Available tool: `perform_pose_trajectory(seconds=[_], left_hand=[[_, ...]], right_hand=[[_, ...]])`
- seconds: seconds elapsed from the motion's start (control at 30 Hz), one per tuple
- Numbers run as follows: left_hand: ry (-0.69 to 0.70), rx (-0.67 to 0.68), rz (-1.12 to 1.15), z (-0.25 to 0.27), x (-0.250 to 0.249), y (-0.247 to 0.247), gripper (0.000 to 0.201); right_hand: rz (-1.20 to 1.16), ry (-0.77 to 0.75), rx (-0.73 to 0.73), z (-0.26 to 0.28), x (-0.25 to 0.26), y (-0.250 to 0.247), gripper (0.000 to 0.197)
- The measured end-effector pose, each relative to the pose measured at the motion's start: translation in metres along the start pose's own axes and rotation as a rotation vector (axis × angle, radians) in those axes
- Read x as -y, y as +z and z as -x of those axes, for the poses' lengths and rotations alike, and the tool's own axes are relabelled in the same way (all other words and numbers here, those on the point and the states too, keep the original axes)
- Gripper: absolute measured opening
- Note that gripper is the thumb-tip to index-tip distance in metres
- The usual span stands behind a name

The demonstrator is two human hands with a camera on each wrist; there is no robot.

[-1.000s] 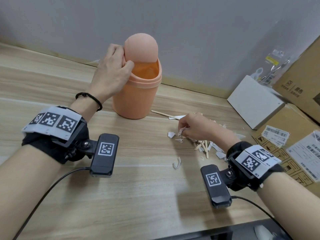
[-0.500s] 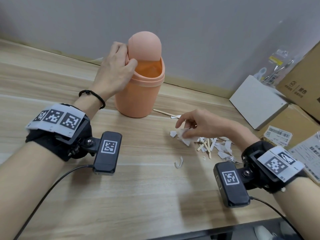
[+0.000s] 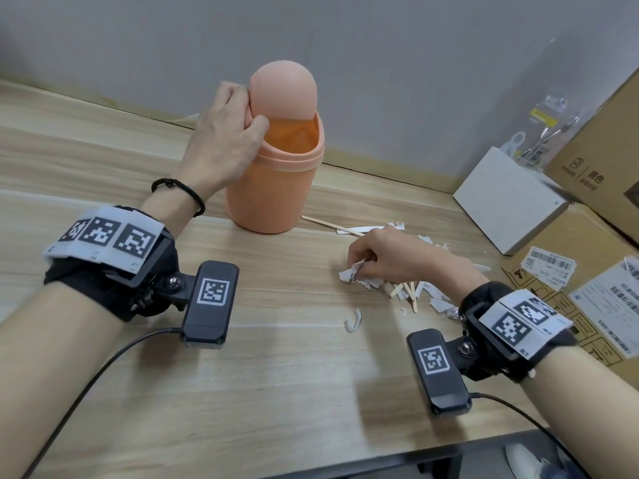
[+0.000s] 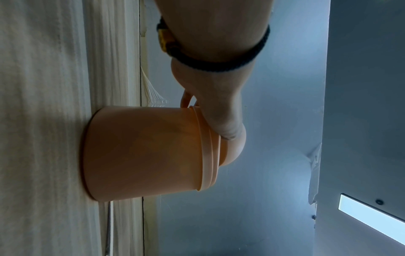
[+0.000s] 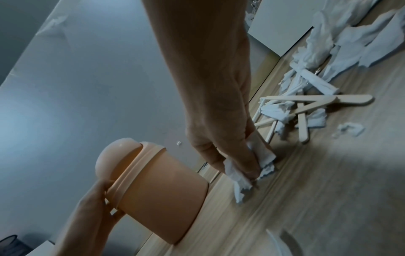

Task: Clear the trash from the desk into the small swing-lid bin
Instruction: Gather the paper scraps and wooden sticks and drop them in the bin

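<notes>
A small peach swing-lid bin [image 3: 273, 188] stands on the wooden desk [image 3: 276, 375] near the wall. My left hand [image 3: 243, 110] grips its rim and holds the domed lid [image 3: 283, 91] tipped back, so the orange inside shows. In the left wrist view my left hand [image 4: 217, 104] curls over the bin [image 4: 142, 149] rim. To the bin's right, my right hand [image 3: 358, 266] pinches torn white paper scraps [image 3: 351, 274] that still touch the desk. The right wrist view shows the paper [image 5: 241, 175] between thumb and fingers. Behind lie more scraps and wooden sticks [image 3: 408, 292].
A lone curled paper scrap [image 3: 352, 321] lies nearer to me. A long wooden stick [image 3: 321, 221] lies by the bin's base. A white box [image 3: 508, 198] and cardboard boxes [image 3: 594, 160] crowd the right side. A dark edge [image 3: 449, 458] runs along the desk front.
My right hand spread its fingers over the scraps, then drew them together on a bunch of paper. My left hand has kept the bin's lid tipped open.
</notes>
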State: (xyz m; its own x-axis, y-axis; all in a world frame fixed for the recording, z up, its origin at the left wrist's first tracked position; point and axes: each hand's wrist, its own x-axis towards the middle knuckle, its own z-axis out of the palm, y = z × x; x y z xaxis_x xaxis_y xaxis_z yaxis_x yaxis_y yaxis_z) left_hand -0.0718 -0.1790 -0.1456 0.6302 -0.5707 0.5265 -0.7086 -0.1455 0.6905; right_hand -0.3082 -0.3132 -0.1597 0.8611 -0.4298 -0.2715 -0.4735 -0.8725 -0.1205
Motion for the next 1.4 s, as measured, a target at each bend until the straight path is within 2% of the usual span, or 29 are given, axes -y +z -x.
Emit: perform_pose_trajectory(seconds=[0.1, 0.23, 0.33, 0.43, 0.53, 0.67, 0.83, 0.9, 1.0, 1.07, 1.13, 1.2, 1.27, 1.33, 1.4], left_hand=[[-0.007, 0.004, 0.006, 0.001, -0.001, 0.0, 0.019], [-0.005, 0.009, 0.014, 0.001, -0.001, -0.001, 0.018], [-0.013, 0.014, 0.019, 0.002, -0.001, -0.001, 0.019], [-0.015, 0.02, 0.025, 0.001, 0.0, 0.001, 0.018], [0.01, 0.013, 0.023, 0.0, -0.001, 0.004, 0.016], [0.006, 0.024, 0.035, 0.001, -0.002, 0.005, 0.017], [-0.039, 0.054, 0.09, -0.001, -0.001, 0.002, 0.027], [-0.05, 0.084, 0.115, -0.003, 0.002, 0.003, 0.035], [-0.078, 0.101, 0.146, -0.003, 0.001, 0.003, 0.033], [-0.07, 0.07, 0.139, -0.002, -0.001, 0.004, 0.029], [-0.058, 0.07, 0.131, -0.001, -0.003, 0.004, 0.03], [-0.056, 0.075, 0.129, 0.0, -0.003, 0.003, 0.03], [-0.062, 0.078, 0.129, 0.0, -0.002, 0.003, 0.031], [-0.056, 0.079, 0.119, 0.0, -0.003, 0.003, 0.034], [-0.055, 0.077, 0.111, 0.001, -0.003, 0.003, 0.035]], right_hand=[[-0.01, -0.007, -0.017, 0.0, 0.0, 0.002, 0.007], [-0.173, -0.045, -0.112, 0.003, -0.002, -0.006, 0.008], [-0.353, -0.074, -0.271, 0.005, 0.005, -0.027, 0.007], [-0.5, -0.107, -0.506, -0.001, 0.019, -0.053, 0.009], [-0.526, -0.149, -0.703, -0.016, 0.038, -0.075, 0.019], [-0.511, -0.157, -0.862, -0.037, 0.067, -0.093, 0.01], [-0.362, -0.131, -0.866, -0.06, 0.084, -0.087, 0.007], [-0.298, -0.092, -0.862, -0.068, 0.081, -0.079, 0.012], [-0.188, -0.098, -0.843, -0.074, 0.077, -0.071, 0.014], [0.034, -0.101, -0.697, -0.071, 0.081, -0.075, 0.022], [0.133, -0.114, -0.457, -0.065, 0.085, -0.083, 0.033], [0.011, -0.152, -0.325, -0.059, 0.08, -0.093, 0.05], [-0.163, -0.201, -0.398, -0.054, 0.069, -0.097, 0.056], [-0.25, -0.225, -0.502, -0.045, 0.061, -0.096, 0.051], [-0.302, -0.252, -0.542, -0.034, 0.053, -0.09, 0.04]])
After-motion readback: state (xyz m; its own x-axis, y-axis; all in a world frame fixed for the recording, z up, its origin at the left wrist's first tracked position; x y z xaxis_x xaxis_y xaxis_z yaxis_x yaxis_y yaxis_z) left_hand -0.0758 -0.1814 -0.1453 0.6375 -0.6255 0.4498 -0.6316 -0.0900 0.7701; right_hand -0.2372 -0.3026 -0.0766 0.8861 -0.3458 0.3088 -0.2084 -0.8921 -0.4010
